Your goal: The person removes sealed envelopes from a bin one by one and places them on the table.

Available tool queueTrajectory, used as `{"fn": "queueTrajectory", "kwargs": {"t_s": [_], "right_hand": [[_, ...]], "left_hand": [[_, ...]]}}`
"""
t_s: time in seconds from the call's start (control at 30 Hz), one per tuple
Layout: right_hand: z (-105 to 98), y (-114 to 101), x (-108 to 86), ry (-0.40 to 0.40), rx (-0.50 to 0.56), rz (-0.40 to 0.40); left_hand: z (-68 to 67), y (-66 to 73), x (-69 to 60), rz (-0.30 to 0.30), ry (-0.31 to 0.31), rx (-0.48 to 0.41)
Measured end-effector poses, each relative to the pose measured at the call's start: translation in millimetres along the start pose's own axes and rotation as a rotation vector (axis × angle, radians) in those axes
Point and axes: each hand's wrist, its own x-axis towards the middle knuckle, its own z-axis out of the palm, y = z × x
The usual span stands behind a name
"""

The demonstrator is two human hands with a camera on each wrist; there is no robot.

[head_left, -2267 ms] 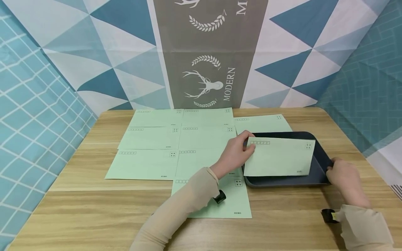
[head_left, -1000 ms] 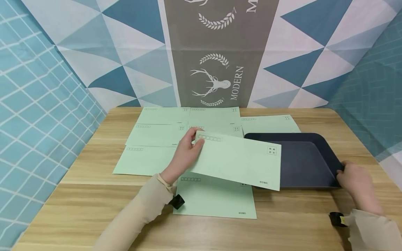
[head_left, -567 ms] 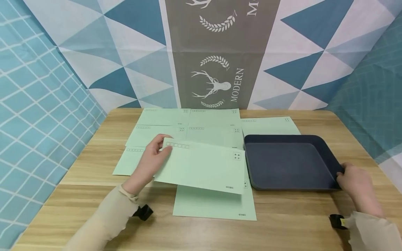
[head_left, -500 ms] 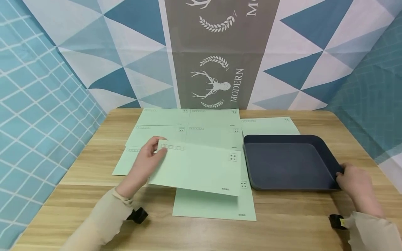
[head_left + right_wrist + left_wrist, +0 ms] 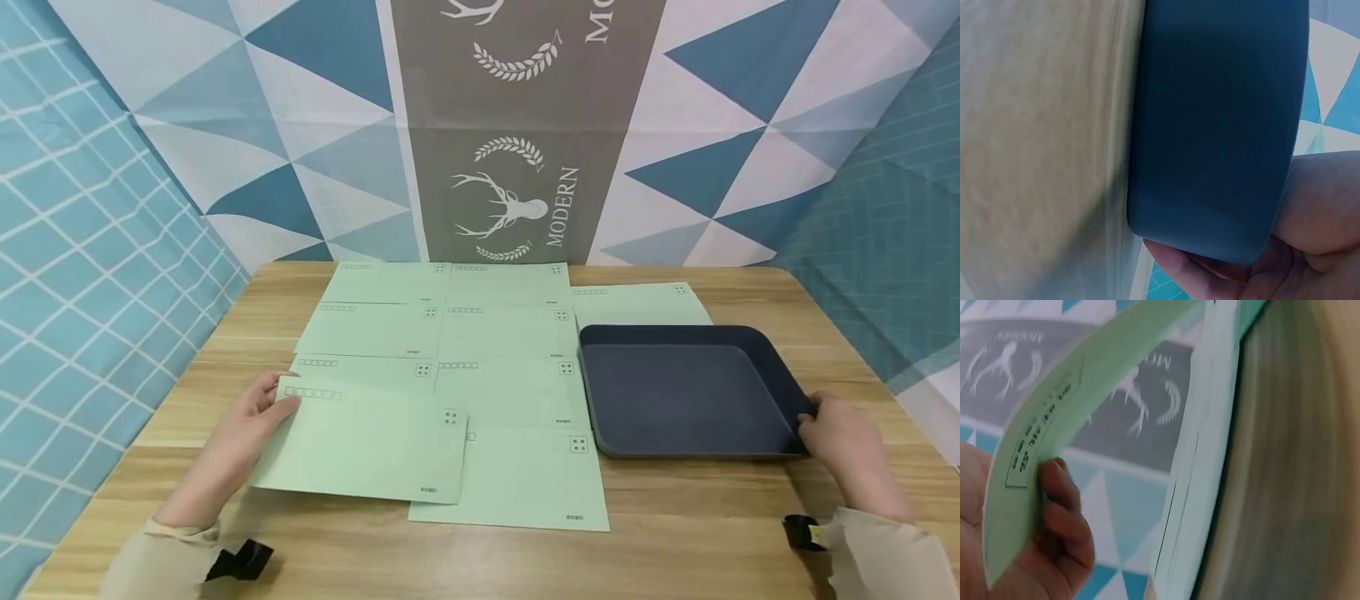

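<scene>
A pale green envelope (image 5: 367, 437) is pinched at its left end by my left hand (image 5: 251, 425), which holds it just above the table's left front area. In the left wrist view the same envelope (image 5: 1035, 444) bends between thumb and fingers (image 5: 1063, 525). At the right, my right hand (image 5: 843, 442) grips the right wall of a dark, shallow tray (image 5: 690, 392). Seen from the right wrist, fingers curl around the corner of that tray (image 5: 1216, 125). Other green envelopes (image 5: 510, 333) lie flat in adjoining rows, partly covered at the left by the held one.
One envelope (image 5: 641, 302) lies behind the tray, its lower part hidden. Another envelope (image 5: 517, 492) lies in front of the rows. The wooden table (image 5: 675, 533) meets a patterned cloth backdrop (image 5: 510, 125) at its back edge.
My left hand has carried the envelope out of the tray, leftward and toward the front, over the laid-out envelopes. My right hand has kept its grip on the tray.
</scene>
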Motion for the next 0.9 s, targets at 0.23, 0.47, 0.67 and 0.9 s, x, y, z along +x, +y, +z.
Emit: {"fn": "queueTrajectory", "kwargs": {"t_s": [0.23,0.47,0.67,0.9], "right_hand": [[1,1,1.0,0.022,-0.007,-0.001],[0,2,0.3,0.027,-0.006,-0.001],[-1,0,0.0,0.024,-0.001,0.002],[-3,-3,2.0,0.025,-0.005,-0.006]], "left_hand": [[-23.2,-22.1,-8.8,-0.136,0.034,0.205],[-36.4,-36.1,-9.7,-0.143,0.024,0.382],[-41.1,-43.3,-6.4,-0.119,-0.026,0.404],[-41.5,-49.8,1.4,-0.049,-0.022,0.647]]}}
